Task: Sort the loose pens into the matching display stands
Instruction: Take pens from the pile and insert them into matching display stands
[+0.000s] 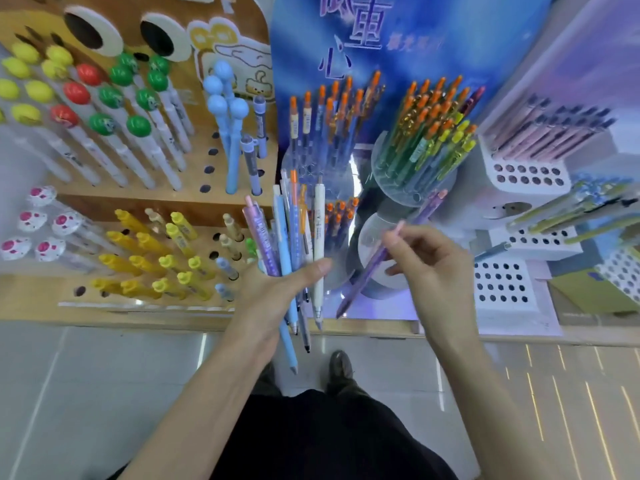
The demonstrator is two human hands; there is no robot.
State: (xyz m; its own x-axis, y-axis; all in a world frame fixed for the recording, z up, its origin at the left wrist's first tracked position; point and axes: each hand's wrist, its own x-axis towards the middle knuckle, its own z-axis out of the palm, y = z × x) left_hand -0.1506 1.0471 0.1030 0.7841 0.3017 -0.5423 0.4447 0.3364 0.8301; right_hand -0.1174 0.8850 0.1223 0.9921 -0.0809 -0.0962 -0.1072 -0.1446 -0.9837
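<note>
Shelving of pale wood [485, 336] is seen spanning the width of the view, and several pen displays are carried on it. At the left, a brown cardboard stand [194, 199] with holes is filled with white pens topped by yellow, red and green balls [114, 98] in its upper tier, while yellow-capped pens [152, 261] and paw-topped pens [34, 230] are set in its lower tier. In the middle, a blue backboard [415, 46] is stood behind two clear round holders — the left one [311, 168] is thinly stocked with orange-capped pens, the right one [412, 178] is packed with orange- and yellow-capped pens. At the right, white perforated stands [502, 285] are stepped upward, and pink pens with dark caps [547, 133] are held in the topmost tier.

A bundle of loose pens [294, 244] is gripped in the left hand [273, 289], the thumb laid across the barrels; blue, lilac, clear and white barrels are fanned upward, and the tips are pointed down toward the floor [104, 375]. A single purple pen [374, 265] is pinched between the fingers of the right hand [433, 265], tilted, its pink end uppermost, in front of the clear holders. Dark clothing and one shoe [341, 370] are seen below.
</note>
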